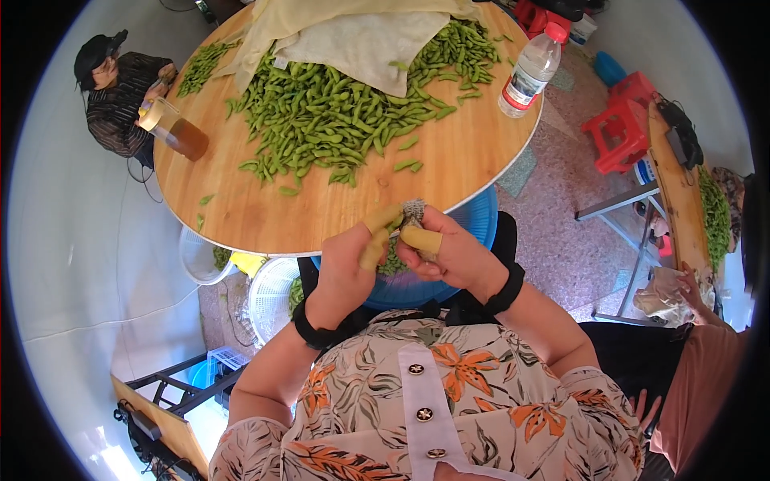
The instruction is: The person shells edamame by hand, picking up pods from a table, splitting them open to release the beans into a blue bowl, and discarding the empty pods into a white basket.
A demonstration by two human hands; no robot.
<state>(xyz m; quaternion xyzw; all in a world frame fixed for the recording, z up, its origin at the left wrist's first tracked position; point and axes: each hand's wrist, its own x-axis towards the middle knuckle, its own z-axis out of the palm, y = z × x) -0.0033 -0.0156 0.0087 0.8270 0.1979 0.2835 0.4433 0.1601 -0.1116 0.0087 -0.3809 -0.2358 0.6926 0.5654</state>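
My left hand (pixel 346 263) and my right hand (pixel 455 255) meet just in front of the round table's edge. Yellow covers wrap some fingers on both. The left fingers pinch a green soybean pod (pixel 395 224), mostly hidden by the fingertips. Closed against it, the right thumb and forefinger have a grey, rough-textured piece (pixel 413 210) at their tips; whether it is worn or held is unclear. Under my hands stands a blue basin (pixel 479 215) with green pieces in it. A large heap of soybean pods (pixel 321 120) covers the middle of the table.
Light cloths (pixel 353 50) lie over the heap. A water bottle (pixel 529 74) stands at the table's right, a jug of brown liquid (pixel 178 132) at its left. White baskets (pixel 271 298) sit below left. Red stools (pixel 618 132) and another person's arm (pixel 696 295) are at right.
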